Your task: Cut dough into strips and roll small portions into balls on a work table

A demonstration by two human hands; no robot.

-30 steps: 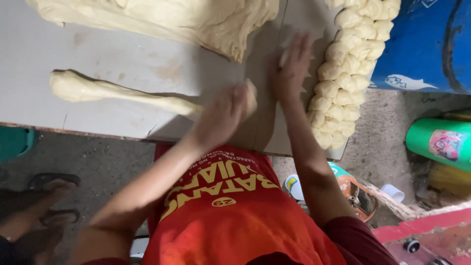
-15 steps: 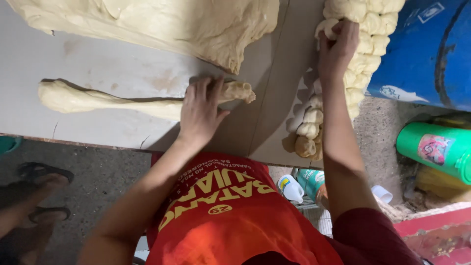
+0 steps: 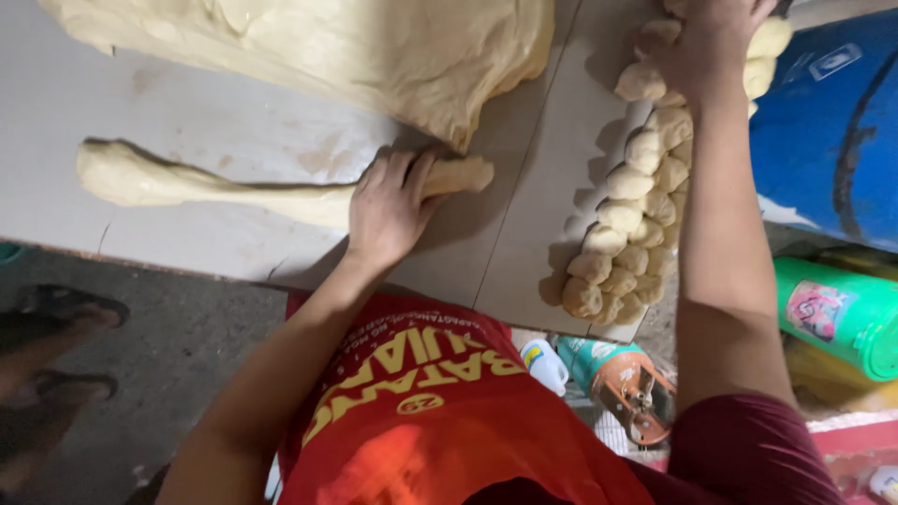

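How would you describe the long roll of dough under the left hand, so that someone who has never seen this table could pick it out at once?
Start at the pale table, where a big slab of dough fills the far side. Just nearer than the slab lies the long roll of dough, with the left hand pressing on its right part. Unlike the small dough balls piled on the right, it is one thin rope, knobbly at its left end.

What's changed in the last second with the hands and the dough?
The right hand left the board's near part and reached away to the far end of the pile of dough balls. The left hand slid left along the dough rope and presses it flat-palmed. The big dough mass and white board stayed put.
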